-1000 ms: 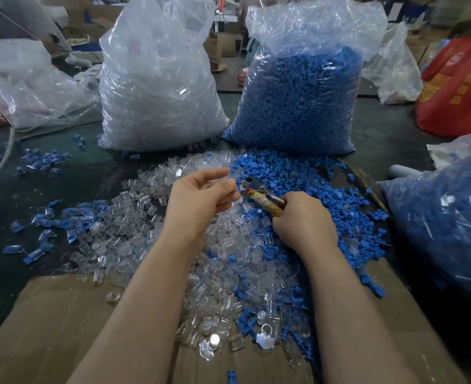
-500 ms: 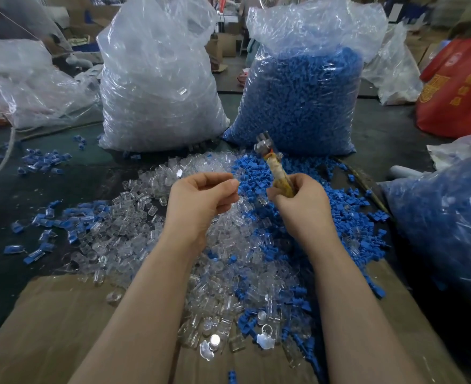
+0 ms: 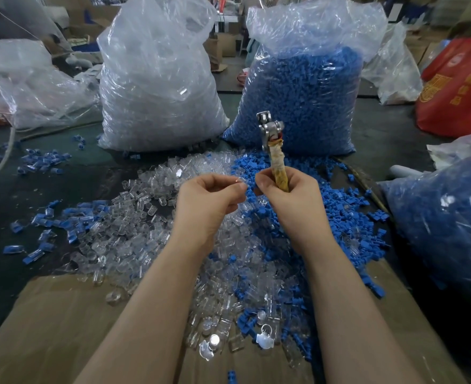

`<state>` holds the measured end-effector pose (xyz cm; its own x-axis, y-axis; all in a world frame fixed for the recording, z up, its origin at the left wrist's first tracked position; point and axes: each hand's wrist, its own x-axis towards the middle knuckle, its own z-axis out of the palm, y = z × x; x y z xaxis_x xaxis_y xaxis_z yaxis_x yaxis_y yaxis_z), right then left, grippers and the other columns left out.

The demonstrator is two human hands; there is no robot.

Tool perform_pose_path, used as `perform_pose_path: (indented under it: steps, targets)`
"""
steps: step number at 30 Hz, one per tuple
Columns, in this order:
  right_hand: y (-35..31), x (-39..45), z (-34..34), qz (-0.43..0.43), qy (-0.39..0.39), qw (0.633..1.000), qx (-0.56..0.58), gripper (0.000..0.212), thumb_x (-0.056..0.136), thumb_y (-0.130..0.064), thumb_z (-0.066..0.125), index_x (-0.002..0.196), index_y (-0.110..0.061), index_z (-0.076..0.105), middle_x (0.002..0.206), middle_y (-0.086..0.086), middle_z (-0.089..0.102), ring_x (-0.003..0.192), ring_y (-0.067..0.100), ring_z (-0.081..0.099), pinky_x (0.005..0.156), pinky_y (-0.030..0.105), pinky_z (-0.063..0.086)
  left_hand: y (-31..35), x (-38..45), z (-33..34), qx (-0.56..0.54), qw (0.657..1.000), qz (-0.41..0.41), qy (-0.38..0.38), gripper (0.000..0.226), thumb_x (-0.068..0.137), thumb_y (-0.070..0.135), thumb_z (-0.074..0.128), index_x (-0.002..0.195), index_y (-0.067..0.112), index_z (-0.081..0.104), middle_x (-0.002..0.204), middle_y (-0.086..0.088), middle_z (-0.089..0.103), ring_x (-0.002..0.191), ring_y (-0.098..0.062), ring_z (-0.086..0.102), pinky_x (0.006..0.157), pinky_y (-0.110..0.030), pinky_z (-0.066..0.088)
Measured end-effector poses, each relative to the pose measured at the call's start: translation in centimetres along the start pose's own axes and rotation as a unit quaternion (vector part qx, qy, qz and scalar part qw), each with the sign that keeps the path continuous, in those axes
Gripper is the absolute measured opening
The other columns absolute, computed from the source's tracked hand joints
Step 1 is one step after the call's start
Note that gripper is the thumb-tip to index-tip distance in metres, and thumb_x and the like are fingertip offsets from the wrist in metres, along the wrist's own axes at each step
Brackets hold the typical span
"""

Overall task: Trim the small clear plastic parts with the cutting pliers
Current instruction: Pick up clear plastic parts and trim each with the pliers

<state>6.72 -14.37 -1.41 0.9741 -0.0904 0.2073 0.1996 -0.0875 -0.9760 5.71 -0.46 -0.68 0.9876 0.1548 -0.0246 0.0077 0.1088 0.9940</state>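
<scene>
Clear plastic parts (image 3: 151,223) lie heaped on the table in front of the person, mixed on the right with blue parts (image 3: 337,214), and the left hand (image 3: 209,203) pinches what looks like one small clear piece at its fingertips, though it is too small to be sure. The right hand (image 3: 289,198) is curled round the wrapped handle of the cutting pliers (image 3: 273,145), head pointing up and away from the piece. This seems a pause between cuts; next the pliers must tip down to meet the held piece.

Two bags (image 3: 159,87) stand behind the parts pile (image 3: 145,217) on the table (image 3: 48,184).
</scene>
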Motion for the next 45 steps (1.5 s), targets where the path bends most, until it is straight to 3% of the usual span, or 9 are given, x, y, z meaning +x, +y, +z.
perform_pose_path:
  steps: [10, 15, 17, 23, 29, 37, 45]
  targets:
    - [-0.3, 0.0, 0.1, -0.037, -0.016, 0.998, -0.047, 0.015, 0.087, -0.011, 0.073, 0.086, -0.023, 0.065, 0.072, -0.012, 0.066, 0.071, 0.001, 0.061, 0.068, 0.013, 0.052, 0.2, -0.1, 0.0, -0.008, 1.000, 0.015, -0.001, 0.008, 0.082, 0.002, 0.075, 0.086, 0.007, 0.070, 0.085, -0.011, 0.075, 0.083, -0.020, 0.074, 0.070, -0.022, 0.058]
    - [-0.3, 0.0, 0.1, -0.036, -0.004, 0.996, -0.084, 0.014, 0.084, -0.014, 0.075, 0.090, -0.019, 0.064, 0.081, 0.003, 0.067, 0.078, 0.022, 0.063, 0.077, 0.038, 0.057, 0.1, 0.0, -0.1, 0.038, 0.998, 0.049, -0.012, 0.014, 0.083, 0.004, 0.075, 0.091, 0.015, 0.074, 0.087, -0.004, 0.076, 0.085, -0.017, 0.073, 0.074, -0.023, 0.057]
    - [-0.2, -0.1, 0.2, -0.040, -0.005, 0.995, -0.092, 0.014, 0.084, -0.015, 0.076, 0.090, -0.019, 0.063, 0.080, 0.002, 0.065, 0.074, 0.019, 0.060, 0.076, 0.042, 0.056, 0.2, 0.1, -0.4, 0.043, 0.997, 0.054, -0.027, 0.019, 0.081, 0.000, 0.075, 0.093, 0.015, 0.075, 0.088, -0.002, 0.076, 0.085, -0.013, 0.072, 0.073, -0.019, 0.055]
    - [0.0, -0.1, 0.2, -0.049, -0.005, 0.994, -0.093, 0.016, 0.083, -0.017, 0.077, 0.090, -0.022, 0.063, 0.079, -0.002, 0.065, 0.073, 0.013, 0.061, 0.073, 0.035, 0.056, 0.5, 0.1, -1.4, 0.044, 0.995, 0.054, -0.074, 0.029, 0.075, -0.006, 0.077, 0.096, 0.014, 0.076, 0.088, 0.002, 0.077, 0.082, -0.006, 0.072, 0.072, -0.014, 0.053]
    - [-0.1, -0.2, 0.3, -0.062, -0.024, 0.995, -0.077, 0.015, 0.085, -0.014, 0.075, 0.089, -0.023, 0.064, 0.083, 0.000, 0.067, 0.081, 0.019, 0.064, 0.074, 0.029, 0.056, 0.2, 0.4, -1.7, 0.055, 0.995, 0.057, -0.055, 0.024, 0.080, 0.001, 0.076, 0.084, 0.025, 0.077, 0.084, -0.001, 0.077, 0.083, -0.015, 0.072, 0.082, -0.028, 0.058]
    - [-0.4, -0.3, 0.3, -0.075, -0.027, 0.996, -0.034, 0.022, 0.086, -0.005, 0.072, 0.089, -0.025, 0.063, 0.075, -0.018, 0.066, 0.072, -0.001, 0.062, 0.069, 0.013, 0.051, 0.0, 0.4, -1.4, -0.038, 0.995, 0.013, -0.087, 0.019, 0.084, -0.005, 0.068, 0.092, 0.012, 0.073, 0.088, -0.005, 0.076, 0.088, -0.018, 0.073, 0.082, -0.027, 0.058]
    - [-0.3, -0.3, 0.2, -0.083, -0.008, 0.996, -0.024, 0.022, 0.086, -0.006, 0.072, 0.089, -0.025, 0.062, 0.076, -0.020, 0.066, 0.073, -0.002, 0.063, 0.068, 0.011, 0.049, -0.1, 0.5, -1.1, -0.083, 0.992, 0.002, -0.092, 0.016, 0.082, 0.000, 0.069, 0.095, 0.010, 0.071, 0.082, -0.003, 0.075, 0.080, -0.014, 0.072, 0.074, -0.021, 0.057]
